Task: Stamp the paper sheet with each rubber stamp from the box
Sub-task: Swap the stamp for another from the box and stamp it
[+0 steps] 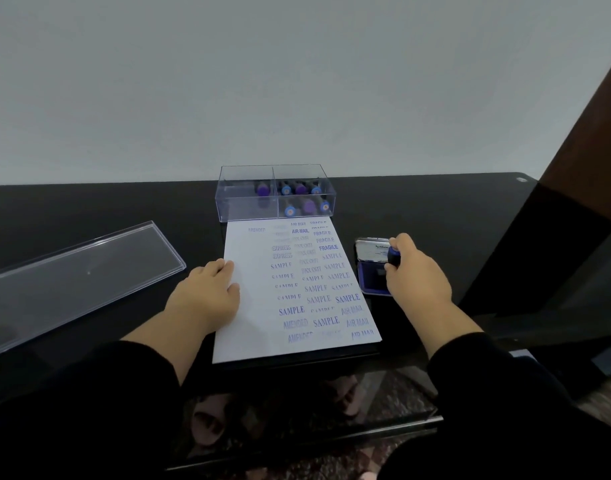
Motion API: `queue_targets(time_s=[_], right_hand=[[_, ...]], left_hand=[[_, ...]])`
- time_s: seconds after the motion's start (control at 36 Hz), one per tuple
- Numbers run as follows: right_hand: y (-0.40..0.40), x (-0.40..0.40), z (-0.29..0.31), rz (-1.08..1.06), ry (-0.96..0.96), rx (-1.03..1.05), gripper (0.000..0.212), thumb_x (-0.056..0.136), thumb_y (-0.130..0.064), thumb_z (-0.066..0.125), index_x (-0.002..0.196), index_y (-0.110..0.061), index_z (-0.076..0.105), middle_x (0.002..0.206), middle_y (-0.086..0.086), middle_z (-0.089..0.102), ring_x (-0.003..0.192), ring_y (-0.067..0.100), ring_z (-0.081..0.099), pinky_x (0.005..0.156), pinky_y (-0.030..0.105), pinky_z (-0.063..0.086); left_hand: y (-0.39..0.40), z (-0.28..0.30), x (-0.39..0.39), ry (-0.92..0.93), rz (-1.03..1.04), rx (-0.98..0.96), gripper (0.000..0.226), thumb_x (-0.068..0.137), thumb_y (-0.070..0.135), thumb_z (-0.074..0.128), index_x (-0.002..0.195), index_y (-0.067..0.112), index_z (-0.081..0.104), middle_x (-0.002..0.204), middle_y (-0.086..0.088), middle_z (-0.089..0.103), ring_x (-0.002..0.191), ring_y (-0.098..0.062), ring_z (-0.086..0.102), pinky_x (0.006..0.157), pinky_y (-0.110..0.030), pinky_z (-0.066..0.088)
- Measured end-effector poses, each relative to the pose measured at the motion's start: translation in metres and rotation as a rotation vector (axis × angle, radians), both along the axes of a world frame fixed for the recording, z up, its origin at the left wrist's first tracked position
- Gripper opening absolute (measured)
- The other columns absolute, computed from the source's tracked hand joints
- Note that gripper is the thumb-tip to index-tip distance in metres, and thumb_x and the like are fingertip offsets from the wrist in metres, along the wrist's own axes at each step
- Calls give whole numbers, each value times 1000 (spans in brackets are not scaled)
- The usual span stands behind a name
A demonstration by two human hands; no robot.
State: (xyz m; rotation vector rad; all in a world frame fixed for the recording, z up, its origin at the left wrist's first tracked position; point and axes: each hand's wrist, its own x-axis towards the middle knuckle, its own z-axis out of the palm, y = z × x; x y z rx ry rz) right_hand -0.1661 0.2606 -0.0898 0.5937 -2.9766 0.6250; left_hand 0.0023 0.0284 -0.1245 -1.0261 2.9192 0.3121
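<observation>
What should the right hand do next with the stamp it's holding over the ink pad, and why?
Probably lift the stamp off the open ink pad and carry it left to a bare patch of the paper sheet. The right hand grips it at the pad, and the left hand already rests on the sheet, steadying it.

The white paper sheet [262, 306] lies flat on the dark bench, its right half covered in blue imprints such as SAMPLE, AIR MAIL and FRAGILE. Touching its far edge stands the clear compartmented box [275, 192], holding blue and purple-topped rubber stamps [301, 188].
</observation>
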Motion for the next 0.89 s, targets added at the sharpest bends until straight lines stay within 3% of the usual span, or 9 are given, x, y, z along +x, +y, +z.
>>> queue_targets(time_s=[0.11,0.22,0.47,0.78,0.89], right_hand=[[0,-1,0,1,10,11,25,96,-17,47,119,-22,38,92,2,51,78,21,51,47,27,35],[0,-1,1,13,19,29,27,97,-16,47,121,-21,37,99,6,56,78,21,50,44,26,31],[-1,-2,3,9,11,53,26,96,-15,46,119,-20,35,91,5,53,76,22,52,47,28,35],[-1,-2,4,13,17,64,25,96,-18,47,117,-19,35,91,4,54,77,22,57,59,36,50],[1,-4,5,23,-5,24,27,95,-18,49,119,-19,36,99,5,58,79,20,55,57,33,48]], left_hand=[[0,-10,2,67,20,29,53,102,33,23,152,21,13,158,4,11,143,-20,13,116,-34,14],[-3,-12,2,53,2,35,54,102,34,21,153,20,10,159,3,8,145,-20,7,118,-34,9],[-6,-14,-1,19,-55,8,53,103,29,17,152,14,3,160,0,-2,147,-16,-2,118,-31,-2],[-10,-14,-2,-36,-67,0,54,103,30,15,152,15,-1,160,0,-6,147,-13,-2,118,-31,-1],[-11,-13,-3,-25,-65,5,54,103,30,15,152,15,0,160,1,-4,147,-13,-1,118,-31,0]])
